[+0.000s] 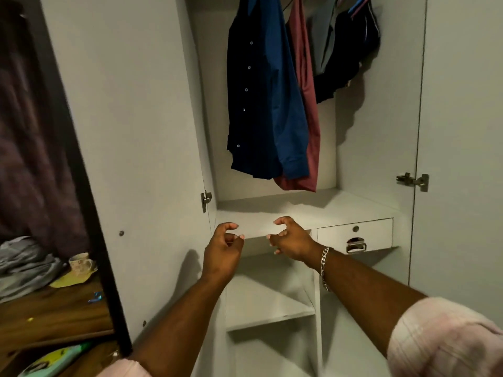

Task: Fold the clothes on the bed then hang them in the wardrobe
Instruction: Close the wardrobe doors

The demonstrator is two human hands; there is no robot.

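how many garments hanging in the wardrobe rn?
4 visible: blue shirt at left, maroon garment behind it, grey garment, then dark garment at right. The rail is cropped, so more may be hidden.

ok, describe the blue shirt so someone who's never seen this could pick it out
Look in the open white wardrobe, at the clothes hanging in its upper section. The blue shirt is leftmost and hangs lowest. Unlike the maroon garment beside it, it has a vertical row of pale buttons.
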